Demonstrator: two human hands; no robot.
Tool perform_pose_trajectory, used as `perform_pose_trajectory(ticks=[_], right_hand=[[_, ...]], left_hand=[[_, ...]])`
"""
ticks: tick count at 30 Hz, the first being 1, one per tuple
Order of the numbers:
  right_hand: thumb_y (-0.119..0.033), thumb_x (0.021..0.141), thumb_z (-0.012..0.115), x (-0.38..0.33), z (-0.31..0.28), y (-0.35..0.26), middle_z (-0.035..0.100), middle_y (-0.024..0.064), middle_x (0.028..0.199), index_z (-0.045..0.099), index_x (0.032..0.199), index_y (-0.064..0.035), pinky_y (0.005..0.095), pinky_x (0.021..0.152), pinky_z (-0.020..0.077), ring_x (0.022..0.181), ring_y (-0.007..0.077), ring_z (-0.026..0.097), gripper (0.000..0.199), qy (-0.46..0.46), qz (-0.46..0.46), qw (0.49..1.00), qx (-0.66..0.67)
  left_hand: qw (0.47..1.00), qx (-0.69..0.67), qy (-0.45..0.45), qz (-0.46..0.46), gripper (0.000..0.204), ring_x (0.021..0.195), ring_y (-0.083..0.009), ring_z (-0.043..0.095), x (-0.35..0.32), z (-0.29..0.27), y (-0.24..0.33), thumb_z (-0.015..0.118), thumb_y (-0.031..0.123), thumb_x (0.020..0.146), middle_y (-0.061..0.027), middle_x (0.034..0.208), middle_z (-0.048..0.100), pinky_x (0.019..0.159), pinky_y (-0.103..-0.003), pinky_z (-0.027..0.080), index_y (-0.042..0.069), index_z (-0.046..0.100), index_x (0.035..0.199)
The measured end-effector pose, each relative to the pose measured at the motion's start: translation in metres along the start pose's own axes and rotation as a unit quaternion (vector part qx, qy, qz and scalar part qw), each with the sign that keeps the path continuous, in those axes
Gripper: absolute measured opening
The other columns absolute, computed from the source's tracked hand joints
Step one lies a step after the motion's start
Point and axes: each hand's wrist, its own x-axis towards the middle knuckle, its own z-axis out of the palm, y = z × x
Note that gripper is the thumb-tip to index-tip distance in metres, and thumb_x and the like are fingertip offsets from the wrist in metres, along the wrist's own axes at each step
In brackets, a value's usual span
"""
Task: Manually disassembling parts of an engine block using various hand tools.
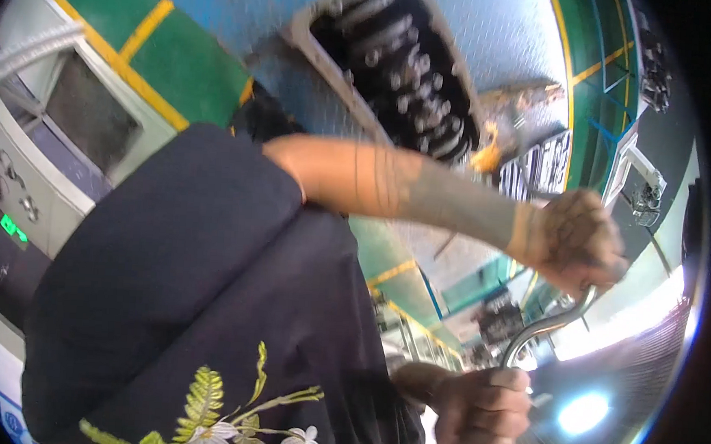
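Note:
A shiny bent metal bar point(546, 325), curved like a crank handle, runs between my two fists on the right side. My left hand point(578, 242) is closed round its upper end, with the bare forearm stretched across the middle of the view. Lower down, my right hand point(483, 419) is closed round the other end; its fingers hide that part of the bar. Some of the right forearm disappears behind my dark shirt point(229, 296). What the bar connects to, if anything, does not show.
Beyond my left forearm lies an open engine block point(401, 70) with oily dark insides, on a blue surface point(230, 7). A pale machine cabinet point(154, 124) stands at the left. Yellow-lined green floor point(198, 74) shows behind. A bright lamp point(584, 413) glows at lower right.

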Motion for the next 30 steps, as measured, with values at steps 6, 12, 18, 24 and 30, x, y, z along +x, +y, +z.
perform_pose_trajectory(ticks=[6, 12, 18, 24, 30], right_hand=[[-0.022, 0.094, 0.048, -0.038, -0.033, -0.013, 0.028, -0.0047, 0.044, 0.034, 0.053, -0.0146, 0.0229, 0.037, 0.0205, 0.033, 0.0072, 0.024, 0.044, 0.122, 0.029, 0.991, 0.053], [-0.032, 0.101, 0.046, -0.143, -0.095, -0.040, 0.022, -0.0052, 0.050, 0.026, 0.059, -0.0171, 0.0265, 0.043, 0.0139, 0.041, 0.0072, 0.015, 0.049, 0.395, 0.069, 0.916, -0.018], [-0.025, 0.102, 0.044, -0.237, -0.170, -0.098, 0.018, -0.0053, 0.055, 0.025, 0.059, -0.0194, 0.0310, 0.051, 0.0120, 0.049, 0.0093, 0.012, 0.047, 0.549, -0.001, 0.830, 0.096], [-0.015, 0.090, 0.049, -0.415, -0.343, -0.061, 0.024, -0.0039, 0.057, 0.025, 0.062, -0.0193, 0.0298, 0.048, 0.0198, 0.049, 0.0103, 0.022, 0.037, 0.668, -0.005, 0.708, 0.229], [-0.033, 0.101, 0.053, -0.564, -0.388, 0.071, 0.032, -0.0014, 0.062, 0.045, 0.077, -0.0102, 0.0290, 0.053, 0.0298, 0.054, 0.0121, 0.030, 0.035, 0.769, 0.114, 0.514, 0.362]], left_hand=[[0.982, -0.112, -0.046, -0.141, 0.019, 0.061, -0.0321, 0.058, -0.084, 0.040, 0.035, 0.069, 0.013, 0.069, -0.0074, 0.063, 0.053, 0.058, -0.045, 0.045, 0.010, 0.050, 0.072], [0.907, -0.133, -0.400, -0.021, 0.072, 0.127, -0.0437, 0.051, -0.158, 0.028, 0.045, 0.074, 0.045, 0.086, -0.0266, 0.137, 0.052, 0.109, -0.053, 0.041, -0.009, 0.054, 0.129], [0.879, -0.069, -0.469, -0.057, 0.043, 0.107, -0.0337, 0.062, -0.263, 0.049, 0.034, 0.074, 0.035, 0.088, -0.0168, 0.110, 0.064, 0.093, -0.047, 0.050, 0.000, 0.064, 0.111], [0.838, 0.069, -0.540, -0.043, 0.018, 0.066, -0.0298, 0.065, -0.305, 0.101, 0.078, 0.076, 0.021, 0.083, -0.0087, 0.072, 0.062, 0.060, -0.042, 0.050, 0.010, 0.062, 0.085], [0.739, 0.214, -0.637, -0.057, 0.020, 0.065, -0.0287, 0.065, -0.318, 0.158, 0.125, 0.079, 0.027, 0.078, -0.0084, 0.067, 0.063, 0.060, -0.042, 0.049, 0.010, 0.068, 0.079]])
